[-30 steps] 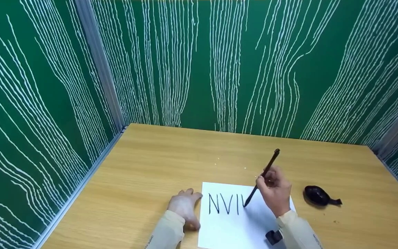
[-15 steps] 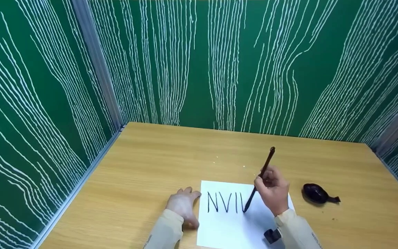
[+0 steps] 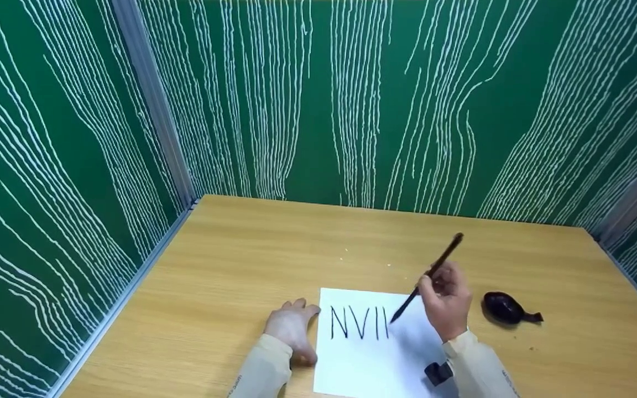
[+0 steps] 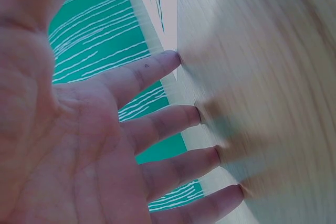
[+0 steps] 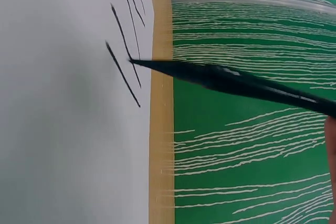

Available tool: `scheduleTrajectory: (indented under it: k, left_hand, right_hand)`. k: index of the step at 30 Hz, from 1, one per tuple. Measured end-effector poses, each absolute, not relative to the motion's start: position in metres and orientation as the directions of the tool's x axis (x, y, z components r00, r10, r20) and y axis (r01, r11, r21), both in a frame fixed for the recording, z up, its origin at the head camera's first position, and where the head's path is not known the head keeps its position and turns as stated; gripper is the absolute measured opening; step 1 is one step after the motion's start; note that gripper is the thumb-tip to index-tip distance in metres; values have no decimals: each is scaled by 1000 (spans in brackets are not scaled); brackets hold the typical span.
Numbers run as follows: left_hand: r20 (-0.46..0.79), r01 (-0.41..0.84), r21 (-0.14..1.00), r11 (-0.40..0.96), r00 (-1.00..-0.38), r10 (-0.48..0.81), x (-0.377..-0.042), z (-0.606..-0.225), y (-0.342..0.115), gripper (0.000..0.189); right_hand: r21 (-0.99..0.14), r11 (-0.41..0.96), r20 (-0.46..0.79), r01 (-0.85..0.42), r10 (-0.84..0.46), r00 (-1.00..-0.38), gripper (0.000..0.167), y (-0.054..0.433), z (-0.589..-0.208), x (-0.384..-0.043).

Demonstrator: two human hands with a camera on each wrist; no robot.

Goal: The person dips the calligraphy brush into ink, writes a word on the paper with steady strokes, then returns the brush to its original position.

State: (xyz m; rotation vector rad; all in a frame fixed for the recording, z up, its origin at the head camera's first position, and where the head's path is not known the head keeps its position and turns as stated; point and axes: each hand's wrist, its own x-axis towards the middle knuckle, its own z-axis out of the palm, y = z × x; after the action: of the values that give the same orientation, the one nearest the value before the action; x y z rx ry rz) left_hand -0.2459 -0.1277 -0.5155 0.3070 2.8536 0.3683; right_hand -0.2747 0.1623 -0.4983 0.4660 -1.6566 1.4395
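Note:
My right hand [image 3: 447,301] pinches a slim black writing brush [image 3: 433,266], its shaft leaning up to the right. The pointed tip [image 5: 137,62] is at the strokes on the white paper [image 3: 363,365]; I cannot tell whether it touches. Black strokes reading N, V and two upright lines [image 3: 376,323] run along the sheet's upper left. My left hand [image 3: 291,326] lies by the paper's left edge, fingers spread. In the left wrist view, its fingertips [image 4: 170,57] rest on the wooden table, the index finger close to the sheet's edge.
A glossy black dish with a short handle [image 3: 504,308] sits right of the paper on the wooden table [image 3: 230,260]. A small black block [image 3: 438,374] is at the right cuff. Green panels with white wavy lines [image 3: 318,138] stand behind and left. Tiny specks dot the tabletop.
The brush first moved down, lengthening the last upright stroke. Since then my right hand has shifted right, with the tip moving upward and the shaft tilting further right. The left hand stays put.

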Motion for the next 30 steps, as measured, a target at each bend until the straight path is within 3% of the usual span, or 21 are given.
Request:
scheduleTrajectory:
  k: [8, 24, 30]
  left_hand:
    - [-174, 217, 250, 944, -949, 264, -258, -546, -135, 108]
    - [-178, 210, 272, 939, -948, 264, -261, -547, -134, 113]
    - [-187, 202, 276, 940, -948, 259, -261, -546, -134, 113]
  right_hand:
    - [-639, 301, 769, -708, 234, -594, 15, 167, -502, -281]
    - [-653, 289, 757, -700, 217, -616, 19, 167, -507, -282]
    - [-656, 348, 752, -670, 219, -622, 20, 167, -507, -281]
